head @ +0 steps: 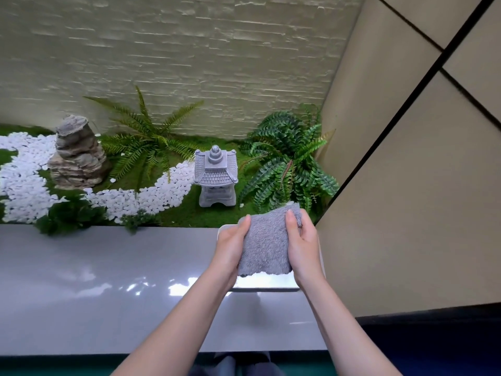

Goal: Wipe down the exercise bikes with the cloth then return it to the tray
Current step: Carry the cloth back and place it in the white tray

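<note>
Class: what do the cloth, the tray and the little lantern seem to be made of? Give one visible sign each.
The cloth looks like soft grey terry or microfibre: fuzzy nap. The tray seems glossy white plastic or ceramic: its floor mirrors light. The lantern looks like matt grey stone or cast concrete: dull, carved roof.

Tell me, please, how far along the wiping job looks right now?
Done: cannot tell; no exercise bikes are in view. In hand: the left hand and right hand both grip the folded grey cloth over the white tray on the grey ledge. Left: if wiping is finished, only laying the cloth in the tray remains.
</note>
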`<state>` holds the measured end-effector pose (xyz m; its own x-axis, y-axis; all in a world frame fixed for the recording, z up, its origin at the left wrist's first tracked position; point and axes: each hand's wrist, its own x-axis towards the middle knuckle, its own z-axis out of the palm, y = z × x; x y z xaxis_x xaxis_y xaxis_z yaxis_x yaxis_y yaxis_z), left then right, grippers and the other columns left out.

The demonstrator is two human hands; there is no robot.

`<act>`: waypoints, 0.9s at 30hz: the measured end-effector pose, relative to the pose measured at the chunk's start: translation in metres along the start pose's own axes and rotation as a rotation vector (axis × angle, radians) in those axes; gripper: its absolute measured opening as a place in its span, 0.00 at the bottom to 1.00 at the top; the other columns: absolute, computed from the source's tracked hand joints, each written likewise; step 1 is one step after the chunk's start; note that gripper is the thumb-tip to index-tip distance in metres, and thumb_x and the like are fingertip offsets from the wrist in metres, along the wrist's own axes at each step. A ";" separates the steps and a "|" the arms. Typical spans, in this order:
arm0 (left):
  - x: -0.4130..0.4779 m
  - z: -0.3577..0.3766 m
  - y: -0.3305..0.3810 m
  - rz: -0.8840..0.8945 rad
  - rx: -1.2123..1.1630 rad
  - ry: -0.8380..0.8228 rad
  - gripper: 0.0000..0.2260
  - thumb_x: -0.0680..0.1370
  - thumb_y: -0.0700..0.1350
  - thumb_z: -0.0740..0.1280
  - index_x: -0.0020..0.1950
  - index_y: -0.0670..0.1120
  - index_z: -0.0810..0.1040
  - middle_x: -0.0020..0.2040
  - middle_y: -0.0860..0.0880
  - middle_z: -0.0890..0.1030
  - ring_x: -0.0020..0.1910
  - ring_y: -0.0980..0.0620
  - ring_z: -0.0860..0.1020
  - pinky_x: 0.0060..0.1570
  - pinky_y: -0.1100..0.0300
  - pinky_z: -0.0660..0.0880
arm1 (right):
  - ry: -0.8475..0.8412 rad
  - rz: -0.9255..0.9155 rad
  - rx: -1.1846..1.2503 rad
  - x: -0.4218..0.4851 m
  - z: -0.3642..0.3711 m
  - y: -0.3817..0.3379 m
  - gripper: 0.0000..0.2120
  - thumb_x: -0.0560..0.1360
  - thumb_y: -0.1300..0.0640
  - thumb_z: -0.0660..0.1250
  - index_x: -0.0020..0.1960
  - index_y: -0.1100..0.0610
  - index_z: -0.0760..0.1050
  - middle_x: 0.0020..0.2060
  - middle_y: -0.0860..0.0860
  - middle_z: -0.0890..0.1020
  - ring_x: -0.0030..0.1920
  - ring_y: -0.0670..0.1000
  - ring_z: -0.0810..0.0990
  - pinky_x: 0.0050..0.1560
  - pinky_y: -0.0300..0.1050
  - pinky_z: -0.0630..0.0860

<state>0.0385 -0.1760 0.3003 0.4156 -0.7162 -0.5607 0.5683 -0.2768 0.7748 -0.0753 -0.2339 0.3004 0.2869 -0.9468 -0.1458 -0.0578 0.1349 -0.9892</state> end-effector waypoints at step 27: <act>0.228 -0.047 -0.164 0.050 0.695 0.151 0.03 0.77 0.47 0.66 0.47 0.48 0.77 0.38 0.46 0.76 0.41 0.42 0.77 0.44 0.48 0.75 | -0.133 0.390 -0.539 0.138 -0.027 0.242 0.10 0.81 0.52 0.57 0.52 0.58 0.69 0.45 0.61 0.79 0.47 0.61 0.77 0.47 0.52 0.73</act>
<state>0.0730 -0.2637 0.0315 0.5514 -0.6563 -0.5151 -0.0173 -0.6263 0.7794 -0.0755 -0.3395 0.0408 0.2615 -0.8099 -0.5251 -0.6396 0.2621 -0.7227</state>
